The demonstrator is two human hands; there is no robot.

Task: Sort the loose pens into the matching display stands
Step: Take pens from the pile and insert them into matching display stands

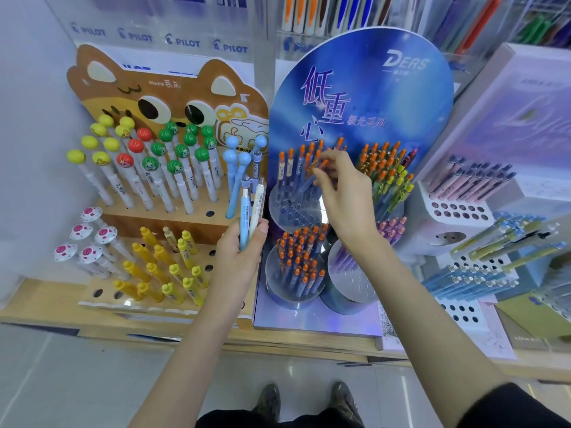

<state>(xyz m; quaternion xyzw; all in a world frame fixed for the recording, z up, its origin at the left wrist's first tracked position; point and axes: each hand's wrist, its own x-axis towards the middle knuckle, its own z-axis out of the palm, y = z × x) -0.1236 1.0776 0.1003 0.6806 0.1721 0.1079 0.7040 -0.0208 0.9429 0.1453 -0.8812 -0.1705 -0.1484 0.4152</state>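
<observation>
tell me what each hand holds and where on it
Left hand grips a blue pen and a white pen by their lower barrels; right hand pinches an orange-tipped pen near its top.

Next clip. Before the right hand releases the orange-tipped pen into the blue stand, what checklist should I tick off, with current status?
1. Grip: right hand pinches orange-tipped pen: ok.
2. Match: same look as the orange-tipped pens in the upper-left holder: ok.
3. Free holes in that holder: ok.
4. Pen tip seated in a hole: cannot tell.
5. Spare stock: left hand grips blue pen and white pen: ok.
</observation>
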